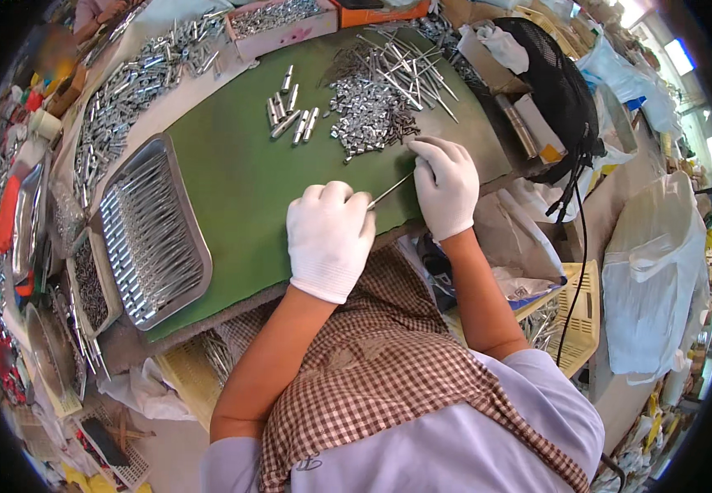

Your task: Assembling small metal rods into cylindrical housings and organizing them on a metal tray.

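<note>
Over the near part of the green mat (232, 205), a thin metal rod (390, 191) slants between my two hands. My left hand (329, 234), in a white knit glove, is closed around the rod's lower left end. The upper right end runs to my gloved right hand (448, 185), whose fingers are curled; its grip there is partly hidden. Just beyond my right fingertips lie small dark brown screw-like pieces (401, 130) and a heap of short silver sleeves (356, 115). Several thicker metal cylinders (283, 107) stand or lie to the left of the heap.
A metal tray (200, 246) of rows of slim rods sits at left, beside a box of dark small parts (90, 283). Long loose rods (413, 70) lie at the back. Silver parts (138, 99) cover the far left. A black mesh bag (549, 90) stands right.
</note>
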The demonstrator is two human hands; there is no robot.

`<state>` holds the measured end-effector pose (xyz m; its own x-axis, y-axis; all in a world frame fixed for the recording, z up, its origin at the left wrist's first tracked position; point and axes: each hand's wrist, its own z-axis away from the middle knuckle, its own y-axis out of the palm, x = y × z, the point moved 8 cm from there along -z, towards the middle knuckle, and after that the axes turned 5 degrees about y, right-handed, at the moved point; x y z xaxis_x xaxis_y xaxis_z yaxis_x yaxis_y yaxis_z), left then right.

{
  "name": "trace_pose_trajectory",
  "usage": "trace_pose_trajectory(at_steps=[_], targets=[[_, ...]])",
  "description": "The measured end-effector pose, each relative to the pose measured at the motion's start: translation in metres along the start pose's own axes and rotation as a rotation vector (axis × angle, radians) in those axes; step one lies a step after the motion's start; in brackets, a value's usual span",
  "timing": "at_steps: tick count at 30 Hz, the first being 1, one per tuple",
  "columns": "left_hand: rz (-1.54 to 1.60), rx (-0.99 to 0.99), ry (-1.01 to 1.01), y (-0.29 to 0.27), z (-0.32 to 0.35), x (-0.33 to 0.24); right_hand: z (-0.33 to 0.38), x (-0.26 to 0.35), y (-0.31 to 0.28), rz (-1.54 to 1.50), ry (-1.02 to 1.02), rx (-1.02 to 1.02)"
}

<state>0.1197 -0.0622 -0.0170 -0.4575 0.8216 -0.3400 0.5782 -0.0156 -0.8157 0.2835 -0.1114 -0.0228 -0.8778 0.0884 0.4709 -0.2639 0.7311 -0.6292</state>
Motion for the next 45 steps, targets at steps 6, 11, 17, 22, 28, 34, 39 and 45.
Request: trace_pose_trajectory(at_steps=[6, 11, 17, 22, 28, 34, 39, 45], targets=[[-0.004, 0.125, -0.019, 0.010, -0.003, -0.001, 0.000, 0.006, -0.002, 0.047, -0.021, 0.031], [0.071, 0.045, -0.021, 0.013, 0.002, -0.001, 0.004, -0.004, 0.002, 0.082, -0.030, 0.073], [0.055, 0.009, 0.000, 0.006, 0.007, 0.004, 0.005, -0.001, 0.008, 0.086, -0.043, 0.107], [-0.020, 0.058, -0.081, -0.060, 0.000, 0.060, 0.006, -0.006, 0.005, 0.096, -0.020, 0.101], [-0.228, -0.165, -0.282, -0.190, 0.015, 0.250, 0.005, -0.004, 0.007, 0.106, -0.027, 0.085], [-0.155, 0.246, -0.389, -0.182, 0.031, 0.351, 0.005, -0.002, 0.006, 0.112, -0.018, 0.065], [-0.116, 0.330, -0.364, -0.177, 0.024, 0.354, 0.006, -0.002, 0.004, 0.107, -0.011, 0.060], [-0.312, 0.445, -0.407, -0.176, 0.012, 0.346, 0.005, 0.002, 0.004, 0.111, 0.007, 0.066]])
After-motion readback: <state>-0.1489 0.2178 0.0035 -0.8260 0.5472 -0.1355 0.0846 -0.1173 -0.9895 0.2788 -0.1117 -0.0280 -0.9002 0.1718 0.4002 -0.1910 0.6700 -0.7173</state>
